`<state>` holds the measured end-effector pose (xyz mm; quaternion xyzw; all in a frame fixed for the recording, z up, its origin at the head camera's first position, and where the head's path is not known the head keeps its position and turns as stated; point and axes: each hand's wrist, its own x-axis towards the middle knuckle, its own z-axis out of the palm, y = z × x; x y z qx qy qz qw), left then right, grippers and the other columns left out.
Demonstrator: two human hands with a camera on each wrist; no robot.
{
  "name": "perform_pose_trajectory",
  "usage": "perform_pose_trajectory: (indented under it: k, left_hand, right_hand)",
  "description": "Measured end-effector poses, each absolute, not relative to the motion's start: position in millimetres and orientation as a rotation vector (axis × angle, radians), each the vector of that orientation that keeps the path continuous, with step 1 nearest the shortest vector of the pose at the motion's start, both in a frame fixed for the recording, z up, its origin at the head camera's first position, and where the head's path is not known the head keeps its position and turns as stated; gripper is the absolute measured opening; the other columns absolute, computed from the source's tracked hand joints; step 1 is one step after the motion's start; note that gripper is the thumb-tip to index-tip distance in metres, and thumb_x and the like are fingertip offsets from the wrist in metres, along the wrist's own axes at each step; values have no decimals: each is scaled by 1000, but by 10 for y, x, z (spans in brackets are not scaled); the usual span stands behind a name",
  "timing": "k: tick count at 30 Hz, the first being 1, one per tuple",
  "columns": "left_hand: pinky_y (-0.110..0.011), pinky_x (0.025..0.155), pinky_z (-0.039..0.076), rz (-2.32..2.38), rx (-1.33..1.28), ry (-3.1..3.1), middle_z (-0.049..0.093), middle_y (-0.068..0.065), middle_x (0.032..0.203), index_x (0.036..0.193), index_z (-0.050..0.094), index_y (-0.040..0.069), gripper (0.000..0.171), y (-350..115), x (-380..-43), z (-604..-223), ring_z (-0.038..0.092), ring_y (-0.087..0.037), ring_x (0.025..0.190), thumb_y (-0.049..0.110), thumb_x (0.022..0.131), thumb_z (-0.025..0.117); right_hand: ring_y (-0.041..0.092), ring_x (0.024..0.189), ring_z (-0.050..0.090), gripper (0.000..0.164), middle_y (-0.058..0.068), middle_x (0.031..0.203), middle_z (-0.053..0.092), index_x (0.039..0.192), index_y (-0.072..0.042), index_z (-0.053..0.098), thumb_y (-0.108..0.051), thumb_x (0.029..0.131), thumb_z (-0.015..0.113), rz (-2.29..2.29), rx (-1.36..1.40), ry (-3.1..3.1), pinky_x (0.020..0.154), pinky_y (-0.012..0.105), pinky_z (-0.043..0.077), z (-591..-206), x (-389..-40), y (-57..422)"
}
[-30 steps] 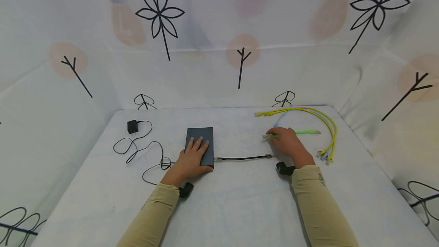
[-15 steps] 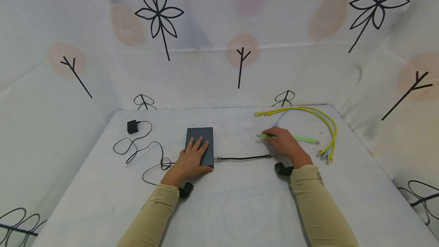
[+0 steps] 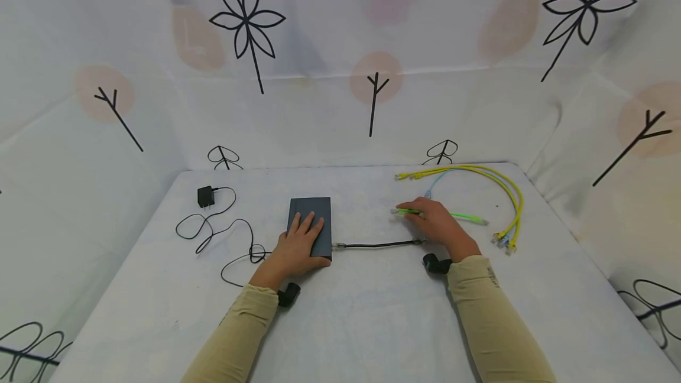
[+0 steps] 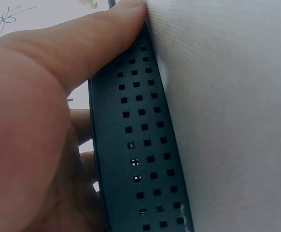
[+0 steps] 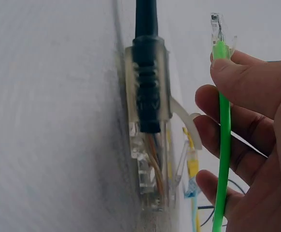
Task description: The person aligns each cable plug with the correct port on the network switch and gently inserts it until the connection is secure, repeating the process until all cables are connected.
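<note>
My left hand [image 3: 294, 253] rests on a dark blue-grey box [image 3: 311, 204] with vent holes, like a small network switch. Its fingers lie spread over the top, and in the left wrist view the thumb [image 4: 97, 41] lies against the perforated side. My right hand [image 3: 433, 220] pinches a short bright green network cable [image 5: 223, 135] between thumb and forefinger, just behind one clear plug [image 5: 217, 29]. That plug points left toward the box; the cable's other end trails right past the hand. A short black network cable [image 3: 378, 246] runs right from the box's right side, its free plug below my right hand.
A black power adapter [image 3: 205, 196] lies at the back left, its thin cord [image 3: 213, 229] looping toward the box. Yellow network cables [image 3: 511, 188] and a light blue one [image 3: 436, 182] curve across the back right of the white table [image 3: 362, 324].
My right hand has moved left with the green cable, bringing its plug closer to the box. The left hand and the box have stayed in place.
</note>
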<state>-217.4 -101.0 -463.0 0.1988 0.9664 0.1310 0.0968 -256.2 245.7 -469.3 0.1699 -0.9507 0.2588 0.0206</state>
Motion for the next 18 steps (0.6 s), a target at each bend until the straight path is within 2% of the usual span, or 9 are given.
perform_pose_trajectory:
  k: [3, 9, 18]
  left_hand:
    - [-66, 107, 28, 387, 592, 2865, 10, -8, 164, 157, 20, 21, 96, -1010, -2174, -4629, 1, -38, 151, 59, 83, 67]
    - [-66, 107, 28, 389, 594, 2868, 11, -8, 164, 157, 21, 21, 95, -1014, -2172, -4627, 1, -39, 151, 59, 83, 67]
    - [-66, 107, 28, 400, 600, 2869, 11, -9, 164, 156, 22, 20, 95, -1016, -2165, -4626, 2, -39, 151, 58, 83, 68]
  right_hand:
    - [29, 105, 60, 32, 11, 118, 65, 128, -15, 65, -18, 97, 60, 825, 522, -2941, 89, 48, 47, -4686, -2552, 2434]
    - [30, 119, 57, 31, 10, 128, 64, 126, -14, 64, -22, 97, 60, 885, 452, -2953, 98, 50, 45, -4687, -2562, 2388]
    - [30, 115, 59, 30, 9, 125, 65, 124, -12, 66, -22, 95, 62, 945, 436, -2925, 96, 49, 46, -4715, -2568, 2358]
